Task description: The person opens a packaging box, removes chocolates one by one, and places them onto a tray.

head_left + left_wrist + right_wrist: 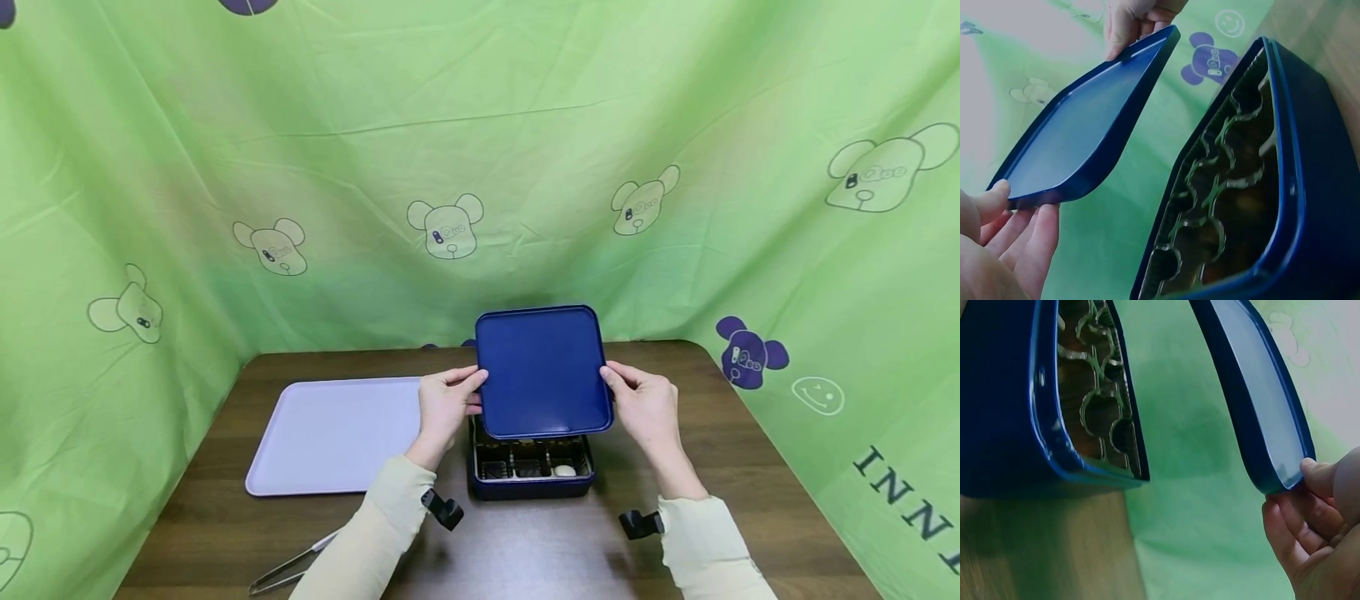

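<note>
Ideally the blue lid (543,371), pinched at opposite edges between the left hand (444,406) and right hand (647,408), stays level directly above the blue box (531,468) beneath both palms.

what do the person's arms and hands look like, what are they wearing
Both arms wear long, pale cream sleeves ending at the wrists. The left hand and right hand are bare, with no gloves or rings visible. A small black camera mount is strapped under each wrist, just past each cuff.
</note>
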The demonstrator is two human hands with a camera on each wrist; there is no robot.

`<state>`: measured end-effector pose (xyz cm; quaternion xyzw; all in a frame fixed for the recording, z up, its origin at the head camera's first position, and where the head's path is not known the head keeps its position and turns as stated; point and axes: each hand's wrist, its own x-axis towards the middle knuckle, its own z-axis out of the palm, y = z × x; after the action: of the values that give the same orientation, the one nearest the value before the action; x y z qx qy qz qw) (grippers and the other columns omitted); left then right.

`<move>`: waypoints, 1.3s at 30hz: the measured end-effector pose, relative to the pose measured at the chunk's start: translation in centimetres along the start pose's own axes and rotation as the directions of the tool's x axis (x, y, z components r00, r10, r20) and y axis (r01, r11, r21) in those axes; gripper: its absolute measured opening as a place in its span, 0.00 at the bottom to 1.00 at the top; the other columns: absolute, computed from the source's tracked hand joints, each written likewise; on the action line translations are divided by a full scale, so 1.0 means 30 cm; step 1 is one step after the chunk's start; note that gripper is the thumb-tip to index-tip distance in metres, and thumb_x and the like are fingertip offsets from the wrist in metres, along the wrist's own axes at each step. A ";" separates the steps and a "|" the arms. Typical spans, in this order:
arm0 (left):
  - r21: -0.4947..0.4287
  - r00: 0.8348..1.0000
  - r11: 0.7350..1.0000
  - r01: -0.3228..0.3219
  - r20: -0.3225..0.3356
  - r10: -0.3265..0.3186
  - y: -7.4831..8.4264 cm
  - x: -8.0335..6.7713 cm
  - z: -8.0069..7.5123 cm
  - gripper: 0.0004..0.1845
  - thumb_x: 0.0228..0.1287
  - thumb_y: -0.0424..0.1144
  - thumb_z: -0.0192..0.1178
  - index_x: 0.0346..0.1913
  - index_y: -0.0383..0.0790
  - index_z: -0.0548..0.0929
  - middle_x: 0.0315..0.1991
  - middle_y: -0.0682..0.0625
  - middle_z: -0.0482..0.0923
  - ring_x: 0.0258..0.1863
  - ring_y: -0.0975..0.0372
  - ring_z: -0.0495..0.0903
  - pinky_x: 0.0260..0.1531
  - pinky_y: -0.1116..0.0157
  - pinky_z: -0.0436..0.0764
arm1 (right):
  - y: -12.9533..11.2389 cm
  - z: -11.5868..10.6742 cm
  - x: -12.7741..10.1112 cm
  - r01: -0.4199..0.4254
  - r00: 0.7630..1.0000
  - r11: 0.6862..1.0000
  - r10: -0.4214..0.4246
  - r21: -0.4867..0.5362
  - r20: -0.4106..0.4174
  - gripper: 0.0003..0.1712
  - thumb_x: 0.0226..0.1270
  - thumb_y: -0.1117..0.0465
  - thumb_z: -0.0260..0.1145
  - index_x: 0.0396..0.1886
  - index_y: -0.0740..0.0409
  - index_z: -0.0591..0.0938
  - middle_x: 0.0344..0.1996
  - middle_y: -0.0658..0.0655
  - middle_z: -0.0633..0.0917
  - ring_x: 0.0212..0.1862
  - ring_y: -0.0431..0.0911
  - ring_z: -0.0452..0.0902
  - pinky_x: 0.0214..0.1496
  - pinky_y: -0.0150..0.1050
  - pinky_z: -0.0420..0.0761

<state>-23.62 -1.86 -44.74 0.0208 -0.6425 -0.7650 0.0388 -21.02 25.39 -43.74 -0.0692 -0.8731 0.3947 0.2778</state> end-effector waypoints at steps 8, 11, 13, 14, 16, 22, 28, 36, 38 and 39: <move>-0.019 1.000 1.000 0.020 0.013 -0.020 -0.024 -0.020 0.064 0.16 0.62 0.31 0.70 0.52 0.28 0.86 0.39 0.35 0.87 0.22 0.63 0.85 0.24 0.65 0.85 | 0.045 -0.034 0.009 -0.024 1.000 0.999 0.024 -0.039 0.009 0.15 0.70 0.54 0.69 0.47 0.59 0.90 0.35 0.60 0.90 0.42 0.56 0.88 0.39 0.33 0.75; -0.010 0.999 0.999 0.032 0.033 -0.032 -0.035 -0.029 0.090 0.15 0.64 0.28 0.68 0.52 0.28 0.86 0.42 0.35 0.87 0.26 0.63 0.86 0.28 0.65 0.86 | 0.063 -0.052 0.012 -0.040 0.999 0.997 0.041 -0.060 0.012 0.16 0.71 0.53 0.68 0.48 0.60 0.90 0.36 0.61 0.90 0.44 0.58 0.88 0.43 0.41 0.78; 0.002 0.998 1.000 0.025 0.053 -0.025 -0.047 -0.033 0.111 0.15 0.64 0.27 0.67 0.53 0.28 0.85 0.44 0.35 0.87 0.29 0.62 0.86 0.30 0.64 0.86 | 0.077 -0.067 0.015 -0.059 0.998 0.996 0.060 -0.067 0.015 0.16 0.72 0.54 0.67 0.48 0.61 0.89 0.37 0.62 0.90 0.45 0.59 0.87 0.47 0.47 0.78; 0.003 0.998 1.000 0.027 0.062 -0.027 -0.051 -0.035 0.122 0.15 0.64 0.27 0.67 0.53 0.28 0.85 0.44 0.36 0.87 0.30 0.62 0.86 0.31 0.64 0.87 | 0.085 -0.075 0.018 -0.070 0.997 0.995 0.071 -0.073 0.017 0.17 0.72 0.53 0.67 0.49 0.61 0.89 0.37 0.63 0.90 0.46 0.60 0.86 0.48 0.49 0.77; 0.007 0.996 1.000 0.025 0.082 -0.025 -0.059 -0.040 0.146 0.15 0.65 0.26 0.66 0.54 0.27 0.85 0.45 0.36 0.87 0.32 0.61 0.86 0.33 0.63 0.87 | 0.102 -0.090 0.024 -0.094 0.995 0.992 0.096 -0.085 0.023 0.17 0.73 0.53 0.66 0.50 0.61 0.89 0.39 0.63 0.89 0.48 0.61 0.86 0.51 0.52 0.77; 0.038 0.992 0.999 0.027 0.124 -0.032 -0.072 -0.056 0.215 0.15 0.69 0.31 0.64 0.56 0.29 0.84 0.47 0.39 0.87 0.34 0.60 0.86 0.35 0.63 0.87 | 0.160 -0.125 0.056 -0.131 0.989 0.983 0.139 -0.127 0.053 0.19 0.74 0.53 0.64 0.51 0.63 0.88 0.43 0.64 0.88 0.51 0.64 0.83 0.54 0.55 0.74; 0.041 0.989 0.998 0.057 0.131 -0.062 -0.081 -0.075 0.295 0.17 0.72 0.36 0.62 0.57 0.28 0.83 0.46 0.41 0.86 0.36 0.57 0.87 0.38 0.60 0.87 | 0.216 -0.163 0.088 -0.128 0.988 0.975 0.142 -0.181 0.064 0.19 0.75 0.53 0.63 0.50 0.64 0.88 0.44 0.66 0.88 0.53 0.66 0.81 0.54 0.57 0.73; 0.058 0.983 0.990 0.131 0.124 -0.138 -0.105 -0.102 0.393 0.17 0.74 0.41 0.60 0.56 0.31 0.85 0.39 0.44 0.85 0.32 0.60 0.84 0.37 0.61 0.87 | 0.299 -0.224 0.089 -0.143 0.978 0.961 0.173 -0.236 0.112 0.20 0.76 0.53 0.61 0.51 0.65 0.87 0.45 0.69 0.87 0.52 0.69 0.79 0.51 0.59 0.73; 0.055 0.979 0.986 0.157 0.124 -0.162 -0.110 -0.112 0.411 0.19 0.74 0.42 0.60 0.56 0.30 0.84 0.38 0.43 0.85 0.32 0.59 0.85 0.38 0.61 0.87 | 0.318 -0.239 0.088 -0.143 0.976 0.958 0.178 -0.248 0.125 0.21 0.76 0.53 0.61 0.50 0.66 0.87 0.45 0.69 0.87 0.52 0.69 0.79 0.50 0.59 0.73; 0.051 0.977 0.984 0.168 0.125 -0.173 -0.111 -0.117 0.420 0.20 0.75 0.43 0.59 0.57 0.29 0.84 0.38 0.43 0.84 0.33 0.58 0.85 0.38 0.61 0.87 | 0.328 -0.245 0.087 -0.144 0.975 0.956 0.181 -0.254 0.131 0.21 0.76 0.53 0.61 0.50 0.66 0.87 0.45 0.70 0.87 0.52 0.70 0.78 0.50 0.59 0.73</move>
<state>-21.25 11.39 -45.90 0.0272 -0.6549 -0.7520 -0.0690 -20.21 37.74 -45.84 -0.1440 -0.9248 0.3105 0.1662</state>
